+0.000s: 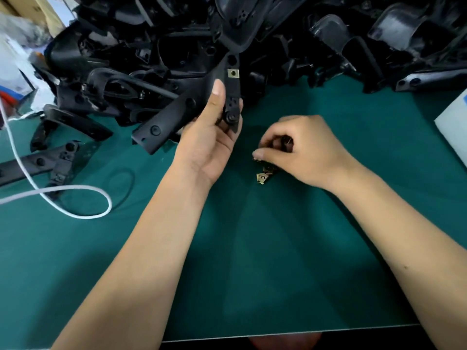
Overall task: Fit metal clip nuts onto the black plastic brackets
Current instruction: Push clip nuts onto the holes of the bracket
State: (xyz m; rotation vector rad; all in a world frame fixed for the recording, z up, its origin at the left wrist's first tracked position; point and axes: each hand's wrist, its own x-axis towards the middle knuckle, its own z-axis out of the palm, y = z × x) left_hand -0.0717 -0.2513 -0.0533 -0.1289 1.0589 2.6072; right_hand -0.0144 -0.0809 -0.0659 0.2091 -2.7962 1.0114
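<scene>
Black bracket (231, 97) at frame centre, raised off the tabletop (252, 248), one brass clip nut (233, 73) already seated on it. Left hand (212, 137) grips its lower end, thumb along the edge. Right hand (300, 150) curls over loose clip nuts (263, 176) right of centre, seemingly pinching one; blurred. Bracket pile (252, 34) fills the top; white cable (63, 195) lower left.

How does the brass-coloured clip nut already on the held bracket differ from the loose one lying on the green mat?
The fitted brass-coloured clip nut sits clipped on the black plastic bracket that the left hand holds up; the loose brass-coloured clip nut lies free on the green mat, below the right hand. The fitted one stands square to the bracket; the loose one lies turned at an angle. Both are small, square, with a centre hole.
</scene>
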